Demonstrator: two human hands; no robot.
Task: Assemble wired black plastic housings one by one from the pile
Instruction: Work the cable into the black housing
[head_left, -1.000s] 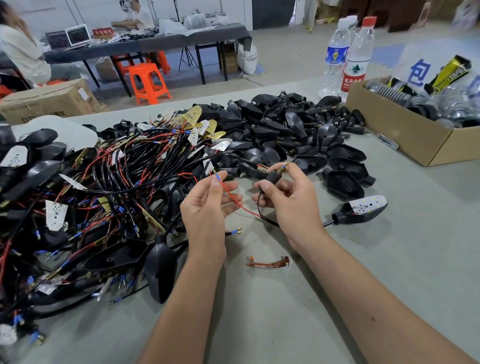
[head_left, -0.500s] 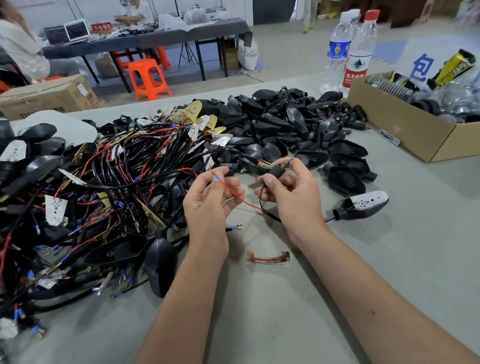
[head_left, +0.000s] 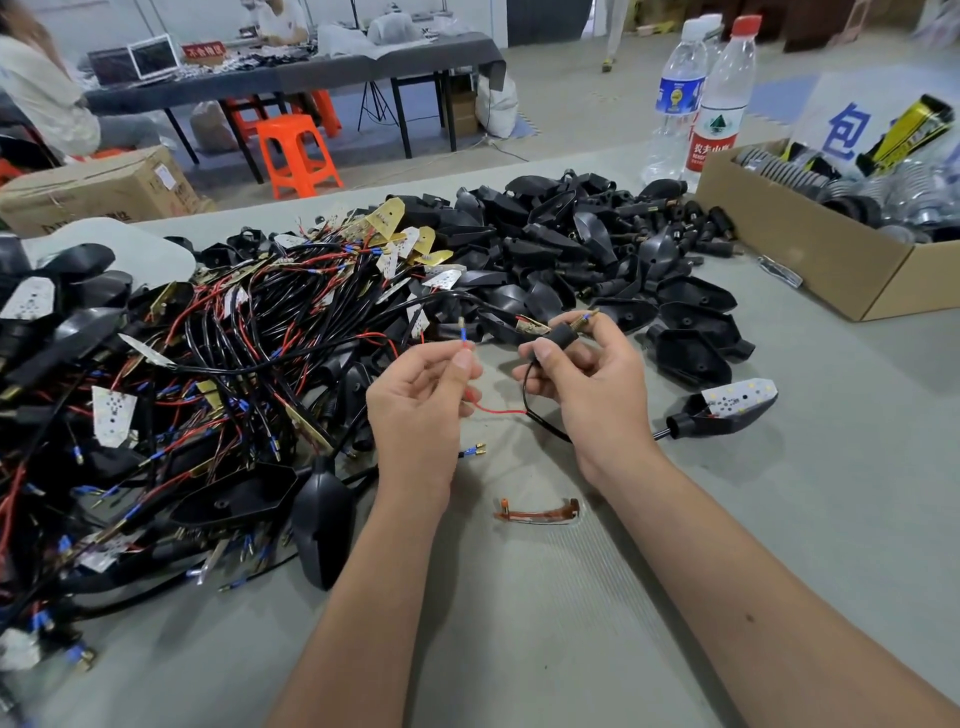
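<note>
I hold one set of wires up over the middle of the worktop (head_left: 779, 545), so I can see the small ends well. My left hand (head_left: 421, 400) has its fingers (head_left: 460, 364) pinched together on the red wire (head_left: 493, 410), just under its blue and gold tip (head_left: 462, 332). The tip points up, so I think I can push it in next. My right hand (head_left: 587, 384) has its fingers (head_left: 543, 356) clamped on a small black sleeve (head_left: 563, 336) with a gold end sticking out the top. The black wire (head_left: 540, 423) loops down from it and runs under my wrist toward the black housing (head_left: 727, 410), which lies on the worktop just beside my right arm, its white dotted board facing up.

The big pile (head_left: 260, 364) of wired housings sits at the left side of the worktop, close by so I can grab the next one. Bare black shells (head_left: 597, 249) are heaped toward the far edge. A cardboard box (head_left: 810, 254) stands at the far right corner, with two water bottles (head_left: 722, 98) near it. A little orange strip (head_left: 537, 512) lies between my arms.
</note>
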